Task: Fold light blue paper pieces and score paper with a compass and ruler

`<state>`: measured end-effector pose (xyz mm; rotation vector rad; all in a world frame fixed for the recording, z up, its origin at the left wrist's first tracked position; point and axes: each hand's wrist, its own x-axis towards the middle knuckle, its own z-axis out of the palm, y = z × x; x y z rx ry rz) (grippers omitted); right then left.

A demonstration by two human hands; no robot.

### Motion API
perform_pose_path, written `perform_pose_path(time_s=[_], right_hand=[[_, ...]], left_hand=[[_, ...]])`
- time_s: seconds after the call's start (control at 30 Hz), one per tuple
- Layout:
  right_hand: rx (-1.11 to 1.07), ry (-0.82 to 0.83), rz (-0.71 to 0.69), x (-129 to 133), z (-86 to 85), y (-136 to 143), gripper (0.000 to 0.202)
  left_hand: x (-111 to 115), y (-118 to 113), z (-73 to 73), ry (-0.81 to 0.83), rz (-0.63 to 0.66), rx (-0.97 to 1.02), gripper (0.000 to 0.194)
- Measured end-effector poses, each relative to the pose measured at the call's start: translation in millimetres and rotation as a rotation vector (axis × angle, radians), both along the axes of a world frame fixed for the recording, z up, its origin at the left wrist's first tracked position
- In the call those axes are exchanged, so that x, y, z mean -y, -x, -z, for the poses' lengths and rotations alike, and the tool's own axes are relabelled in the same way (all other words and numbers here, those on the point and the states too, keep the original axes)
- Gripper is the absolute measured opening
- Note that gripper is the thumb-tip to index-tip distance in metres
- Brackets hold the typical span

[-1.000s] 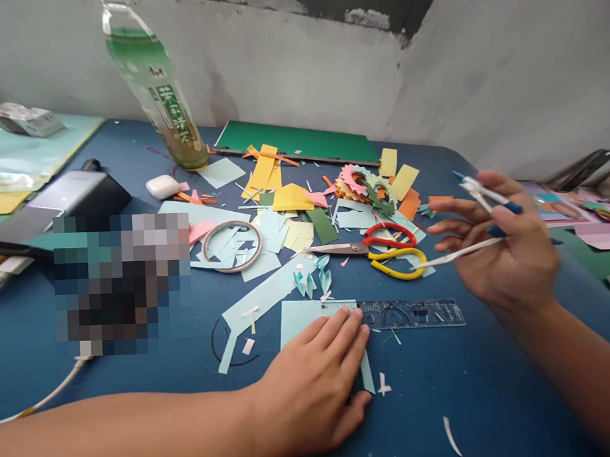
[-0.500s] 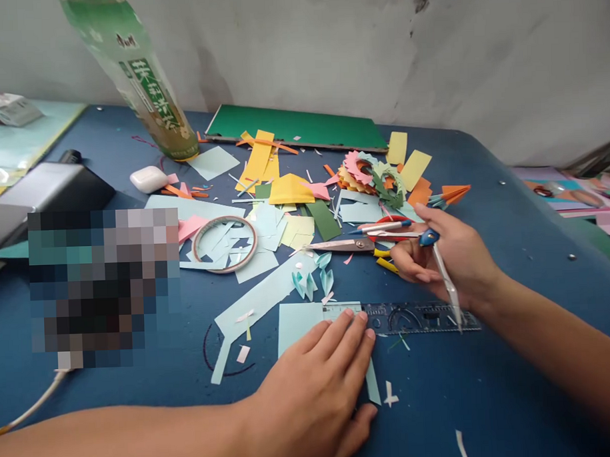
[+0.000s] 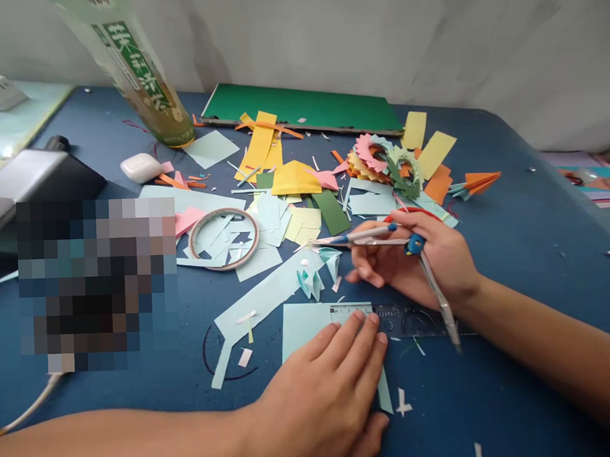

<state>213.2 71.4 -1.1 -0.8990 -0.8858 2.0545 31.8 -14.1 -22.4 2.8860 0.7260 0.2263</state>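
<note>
My left hand (image 3: 325, 381) lies flat with its fingers stretched over a light blue paper (image 3: 302, 325) and the left end of a clear ruler (image 3: 413, 319). My right hand (image 3: 421, 258) holds a blue and white drawing compass (image 3: 414, 243) by its hinge, above the ruler. The compass legs are spread wide, one pointing left, the other down toward the ruler. Scissors with red handles (image 3: 429, 212) lie behind my right hand, mostly hidden by it. Small folded blue paper pieces (image 3: 309, 285) sit behind the paper.
A roll of tape (image 3: 225, 266), coloured paper scraps (image 3: 329, 211) and folded paper rings (image 3: 372, 153) spread across the table. Behind them lies a green board (image 3: 301, 110). A bottle (image 3: 144, 74), a white case (image 3: 141, 167) and a dark box (image 3: 38, 191) stand left.
My right hand has moved slightly left with the compass, whose left leg now reaches over the scissors' blades. The view has shifted a little. My left hand stays on the ruler and paper.
</note>
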Motion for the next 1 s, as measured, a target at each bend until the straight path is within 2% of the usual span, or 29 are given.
perform_pose_path(time_s=[0.13, 0.23, 0.53, 0.63, 0.77, 0.9, 1.0], right_hand=[[0.174, -0.03, -0.027, 3, -1.3, -6, 0.067], [0.193, 0.008, -0.005, 6, -0.6, -8, 0.069], [0.06, -0.003, 0.077, 13, -0.3, -3, 0.03], [0.097, -0.061, 0.026, 14, 2.4, -4, 0.012], [0.222, -0.215, -0.102, 12, 1.6, -8, 0.031], [0.478, -0.32, -0.227, 10, -4.0, -7, 0.009], [0.589, -0.432, -0.268, 9, -5.8, -5, 0.013]], left_hand=[[0, 0, 2.3, -0.061, -0.015, 0.024, 0.051], [0, -1, 4.8, -0.106, -0.02, 0.032, 0.051], [0, -2, 10.1, -0.194, -0.02, 0.05, 0.049], [-2, -2, 11.1, -0.216, -0.012, 0.059, 0.049], [-4, -2, 12.2, -0.232, 0.007, 0.072, 0.048], [-4, -1, 11.2, -0.248, 0.032, 0.06, 0.048], [-4, -1, 8.9, -0.274, 0.044, 0.04, 0.049]])
